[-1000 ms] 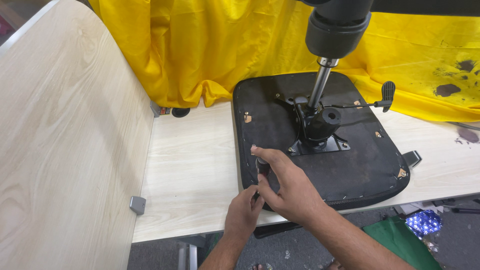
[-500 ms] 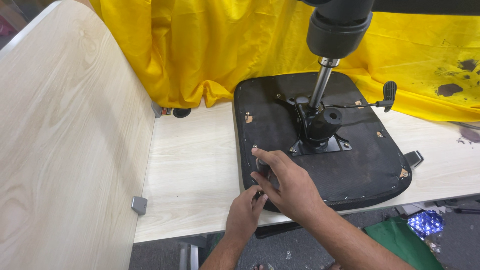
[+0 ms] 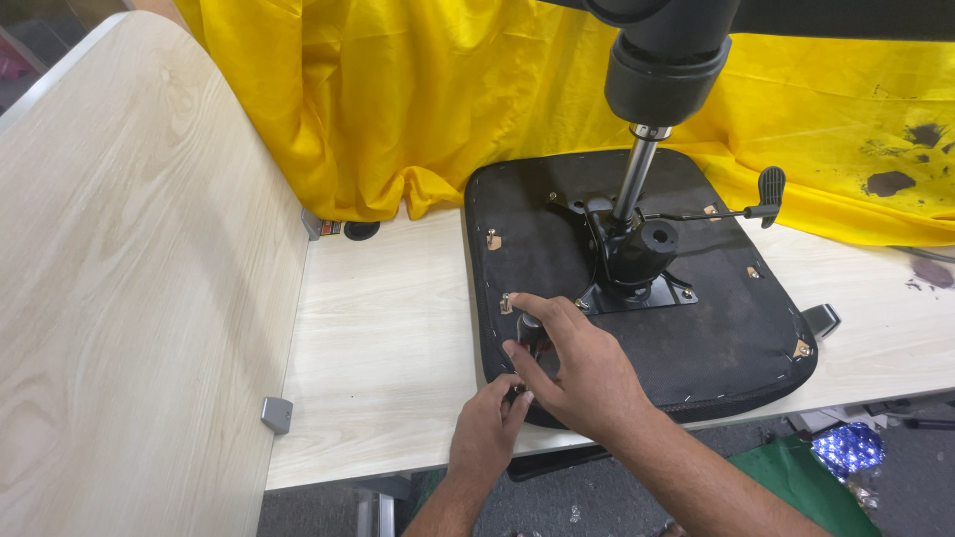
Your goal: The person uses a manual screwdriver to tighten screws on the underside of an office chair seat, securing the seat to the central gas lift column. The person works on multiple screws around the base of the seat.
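Upturned black seat base (image 3: 716, 338) is lying on the worktop (image 3: 388, 338), underside exposed for access; right hand (image 3: 577, 373) is pinching a small dark part (image 3: 530, 333) at its 8 o'clock edge, left hand (image 3: 487, 428) grip clenching beneath, contents hidden.

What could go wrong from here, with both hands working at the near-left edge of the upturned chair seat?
1. The chair seat hangs over the table edge on the near side; pressing there might tip or slide it.
2. The right hand covers a small dark part, and the left hand pinches something tiny below it, so a small piece could drop to the floor.
3. The tall post and the lever stand close behind the hands; a slip could knock them.
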